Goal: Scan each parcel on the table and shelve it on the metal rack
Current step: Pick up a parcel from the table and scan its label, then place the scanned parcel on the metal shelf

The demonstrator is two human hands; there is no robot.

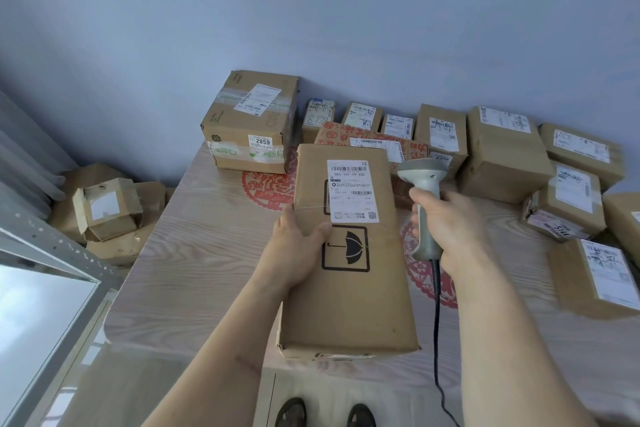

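Head view: the left hand (300, 248) grips a long brown cardboard parcel (346, 253) by its left side, thumb over the top face and fingers under, holding it up over the near edge of the pale wood-grain table (194, 236). The parcel's white shipping label (351, 191) faces up, on the half farther from the person, above a printed black umbrella mark (346, 248). The right hand (446, 222) is wrapped round the handle of a grey-white corded barcode scanner (424, 191), just beside the parcel's right edge; the scanner's head sits level with the label but points past it, toward the far edge.

The step in hand looks like the scan itself. To do it well, I would tilt the scanner head left and down so its window faces the top barcode on the label, keeping it a little off the cardboard rather than touching. The left hand should hold the parcel steady and flat, thumb clear of the label. The black cable (437, 305) hangs off the near edge and should stay slack so it does not tug the aim.

More brown cardboard parcels (502, 156) line the far and right edges of the table, with a larger box marked 2859 (251, 121) at the far left corner. The grey metal rack (52, 253) stands off the left edge, where this parcel should go once read.
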